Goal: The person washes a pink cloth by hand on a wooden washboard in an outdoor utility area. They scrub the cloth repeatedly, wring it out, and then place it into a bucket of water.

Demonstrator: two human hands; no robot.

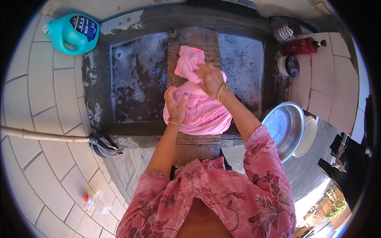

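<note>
A bunched pink cloth [205, 116] lies on a wooden washboard plank [193, 38] that spans a basin of soapy water [137, 71]. My right hand [212, 78] grips an upper, twisted part of the cloth, and its free end flops forward on the plank. My left hand [176, 104] rests against the left side of the bundle, thumb and fingers apart, with folds of cloth between them; whether it pinches any is not plain. Both wrists wear yellow bangles.
A turquoise detergent jug [74, 34] stands at upper left, a mop [104, 145] at lower left. On the right ledge are a red pump bottle [300, 46] and a white jar with a dark lid [288, 66]. A metal basin [297, 128] stands below them.
</note>
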